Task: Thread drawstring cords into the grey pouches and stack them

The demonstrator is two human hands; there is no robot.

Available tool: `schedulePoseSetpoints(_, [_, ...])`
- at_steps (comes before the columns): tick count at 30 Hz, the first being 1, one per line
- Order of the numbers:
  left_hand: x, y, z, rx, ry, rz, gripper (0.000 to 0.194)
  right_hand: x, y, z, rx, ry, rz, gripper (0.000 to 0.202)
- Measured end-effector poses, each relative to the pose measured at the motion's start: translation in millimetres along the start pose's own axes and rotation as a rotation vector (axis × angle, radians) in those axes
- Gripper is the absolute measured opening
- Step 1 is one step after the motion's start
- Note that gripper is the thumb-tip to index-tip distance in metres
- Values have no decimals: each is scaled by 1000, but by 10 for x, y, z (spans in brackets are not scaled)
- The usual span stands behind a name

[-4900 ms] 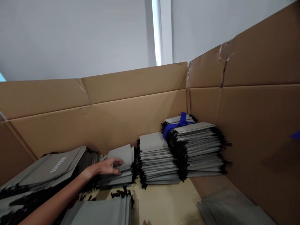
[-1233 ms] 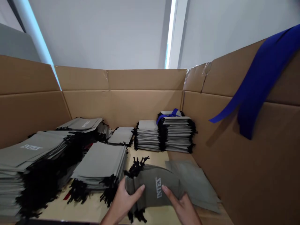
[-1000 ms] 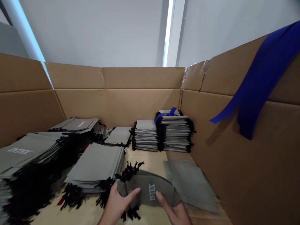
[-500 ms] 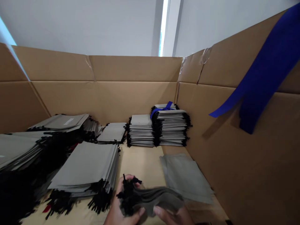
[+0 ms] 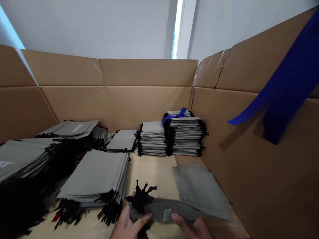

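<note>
Low in the middle I hold a small bundle of grey drawstring pouches (image 5: 156, 211), bent into a curve, with white lettering on the near face. My left hand (image 5: 130, 223) grips the end where the black knotted cords (image 5: 141, 196) stick out, thumb in front. My right hand (image 5: 190, 227) pinches the plain end, its thumb beside the lettering. Both hands' fingers behind the bundle are hidden. Just left of my hands lies a thick pile of grey pouches (image 5: 99, 174) with black cord ends hanging at its near side. To the right, flat grey pouches or sheets (image 5: 201, 189) rest against the cardboard.
Cardboard walls (image 5: 147, 103) enclose the pale work surface (image 5: 152, 169). Neat pouch stacks (image 5: 153, 139) stand at the back, one stack (image 5: 186, 136) topped by blue ribbon (image 5: 178, 114). More piles (image 5: 23, 154) fill the left. Wide blue ribbon strips (image 5: 281, 93) hang at the right wall.
The bundle has turned and flattened a little, so its lettered face now shows towards me. Both hands still hold it. The whole view has shifted slightly, with the scene moving right.
</note>
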State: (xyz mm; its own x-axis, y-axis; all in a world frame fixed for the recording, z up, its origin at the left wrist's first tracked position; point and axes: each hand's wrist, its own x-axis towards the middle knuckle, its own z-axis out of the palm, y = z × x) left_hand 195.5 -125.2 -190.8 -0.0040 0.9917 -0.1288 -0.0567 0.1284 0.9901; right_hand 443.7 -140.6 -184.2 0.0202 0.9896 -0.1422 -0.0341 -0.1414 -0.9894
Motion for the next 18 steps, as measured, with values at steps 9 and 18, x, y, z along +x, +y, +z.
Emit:
schedulePoseSetpoints(9, [70,250,47,68,-26,32,64,120,-87,74,131,127,34,63])
schedulePoseSetpoints(18, [-71,347,13,179,10,54,58,198,91,-24,88,134,36,53])
